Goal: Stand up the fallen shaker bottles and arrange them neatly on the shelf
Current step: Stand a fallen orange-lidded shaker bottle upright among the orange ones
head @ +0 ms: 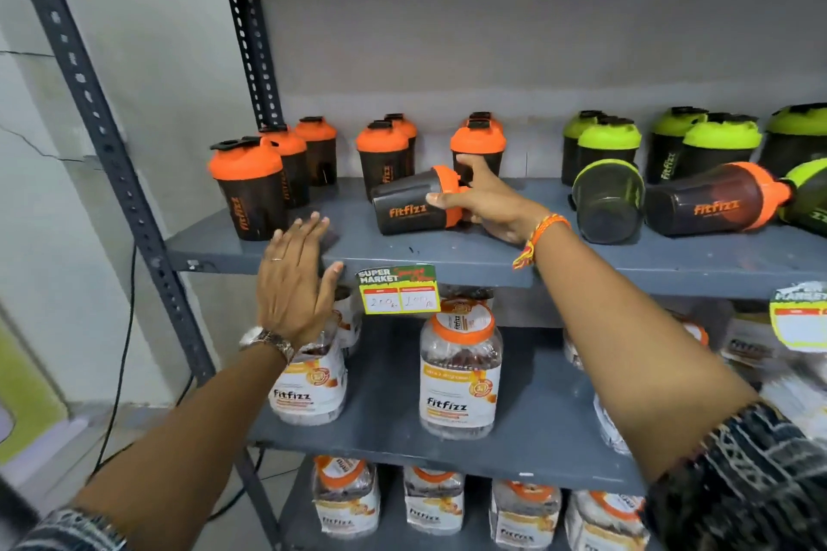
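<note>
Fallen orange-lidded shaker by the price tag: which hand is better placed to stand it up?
Right. The right hand already wraps the fallen orange shaker near its lid; the left hand hovers open at the shelf edge, holding nothing.

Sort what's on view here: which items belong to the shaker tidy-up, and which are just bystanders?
Job:
- fallen orange-lid shaker, gripped by the right hand
- fallen green-lid shaker
- second fallen orange-lid shaker
- upright shakers
- shelf
- left hand, open

Bystanders:
- Fitfizz jars on the lower shelves
- price tag
</note>
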`<state>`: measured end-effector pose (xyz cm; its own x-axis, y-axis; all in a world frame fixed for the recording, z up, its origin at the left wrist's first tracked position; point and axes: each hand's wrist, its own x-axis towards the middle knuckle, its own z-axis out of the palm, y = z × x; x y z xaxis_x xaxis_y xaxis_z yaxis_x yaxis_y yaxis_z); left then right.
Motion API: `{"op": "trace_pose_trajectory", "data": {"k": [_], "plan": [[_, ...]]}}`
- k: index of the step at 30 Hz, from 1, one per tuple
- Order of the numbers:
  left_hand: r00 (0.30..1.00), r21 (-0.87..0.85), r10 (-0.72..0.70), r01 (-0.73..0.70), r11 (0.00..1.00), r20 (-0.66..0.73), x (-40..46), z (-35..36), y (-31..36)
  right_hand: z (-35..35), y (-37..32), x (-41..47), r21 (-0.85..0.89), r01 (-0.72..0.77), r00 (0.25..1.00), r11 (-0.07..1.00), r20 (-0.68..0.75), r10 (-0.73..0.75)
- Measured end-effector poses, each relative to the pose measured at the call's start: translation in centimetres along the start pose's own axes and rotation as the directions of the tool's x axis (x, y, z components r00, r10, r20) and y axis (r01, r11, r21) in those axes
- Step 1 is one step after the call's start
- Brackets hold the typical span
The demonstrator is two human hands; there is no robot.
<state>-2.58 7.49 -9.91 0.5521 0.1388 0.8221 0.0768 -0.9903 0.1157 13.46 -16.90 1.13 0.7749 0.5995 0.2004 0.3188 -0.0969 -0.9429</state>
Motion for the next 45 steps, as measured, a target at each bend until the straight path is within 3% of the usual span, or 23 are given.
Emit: {"op": "trace_pose_trajectory", "data": {"k": [3, 10, 16, 19, 22, 27, 34, 45], "plan": [[0.998, 0.013, 0.055, -0.055, 0.998, -0.021, -0.4, 0.5, -1.0, 0.1, -0.1, 0.5, 0.162, -0.046, 0.998, 0.986, -0.030, 0.052], [0.993, 0.006, 0.093, -0.092, 0.996, -0.071, -0.5, 1.1, -1.5, 1.7, -0.2, 1.0, 0.113, -0.049, 0.986, 0.992, -0.156, 0.066], [0.996, -0.014, 0.083, -0.083, 0.996, -0.036, -0.5, 0.8, -1.3, 2.8, -0.9, 0.2, 0.191, 0.026, 0.957, 0.981, -0.288, 0.031], [0.997, -0.020, 0.080, -0.080, 0.997, -0.006, -0.6, 0.4, -1.2, 3.3, -1.9, 0.0, 0.134, 0.097, 0.941, 0.986, -0.334, -0.047], [0.998, -0.019, 0.062, -0.062, 0.998, 0.021, -0.7, 0.0, -1.1, 3.9, -3.3, 0.1, -0.100, 0.171, 0.899, 0.980, -0.391, -0.197], [0.998, -0.035, 0.053, -0.052, 0.998, 0.039, -0.8, -0.6, -0.7, 5.0, -5.6, 0.7, -0.314, 0.236, 0.899, 0.920, -0.289, -0.329], [0.995, -0.037, 0.023, -0.019, 0.999, 0.099, -0.9, -1.0, -0.6, 7.5, -8.6, 1.2, -0.576, 0.278, 0.912, 0.769, -0.093, -0.400], [0.993, -0.030, 0.040, -0.037, 0.999, 0.108, -0.9, -1.3, -0.8, 9.8, -9.3, 1.3, -0.736, 0.305, 0.903, 0.604, 0.023, -0.429]]}}
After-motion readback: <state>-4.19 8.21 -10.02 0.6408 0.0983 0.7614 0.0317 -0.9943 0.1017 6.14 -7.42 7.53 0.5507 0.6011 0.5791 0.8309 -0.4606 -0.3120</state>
